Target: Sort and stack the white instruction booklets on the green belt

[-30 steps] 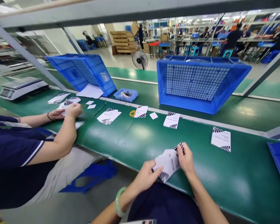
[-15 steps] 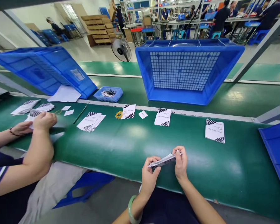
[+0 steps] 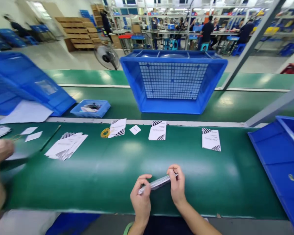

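Between my two hands, above the near part of the green worktop, is a thin stack of instruction booklets, seen almost edge-on. My left hand pinches its left end, thumb and fingers closed on it. The right end is gripped by my right hand. Beyond my hands lie a booklet pile with black striped corners and another booklet pile farther right. A small white card lies left of the middle pile, beside a booklet and yellow rubber bands.
A large blue crate stands tilted behind the worktop; another blue crate is at the right edge. Fanned booklets, a green stick and a small blue tray are left. A co-worker's blurred hand is at far left.
My view has swung to the right, so the things on the worktop appear farther left. Both hands still hold the booklet stack, now seen more edge-on.
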Demonstrator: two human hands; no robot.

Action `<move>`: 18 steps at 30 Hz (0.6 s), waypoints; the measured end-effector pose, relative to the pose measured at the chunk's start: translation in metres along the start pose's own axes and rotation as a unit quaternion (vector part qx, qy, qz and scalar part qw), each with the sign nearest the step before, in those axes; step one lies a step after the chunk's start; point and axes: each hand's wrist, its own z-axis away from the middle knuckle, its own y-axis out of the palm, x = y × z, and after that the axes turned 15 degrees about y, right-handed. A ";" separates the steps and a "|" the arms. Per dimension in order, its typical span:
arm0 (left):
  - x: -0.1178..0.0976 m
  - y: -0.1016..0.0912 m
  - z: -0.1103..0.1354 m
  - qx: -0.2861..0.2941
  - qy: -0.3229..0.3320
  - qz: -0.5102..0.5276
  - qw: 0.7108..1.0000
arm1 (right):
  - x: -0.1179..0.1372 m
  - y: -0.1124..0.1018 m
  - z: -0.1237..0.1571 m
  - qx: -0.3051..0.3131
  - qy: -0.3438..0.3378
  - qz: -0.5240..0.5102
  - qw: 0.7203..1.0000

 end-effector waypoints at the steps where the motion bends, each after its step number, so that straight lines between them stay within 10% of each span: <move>1: 0.002 0.000 0.001 -0.012 -0.016 -0.006 1.000 | 0.001 0.000 0.001 -0.002 0.005 0.003 1.000; 18: 0.010 0.015 0.020 -0.089 -0.135 0.061 0.985 | -0.007 0.000 0.002 0.002 0.026 0.026 0.999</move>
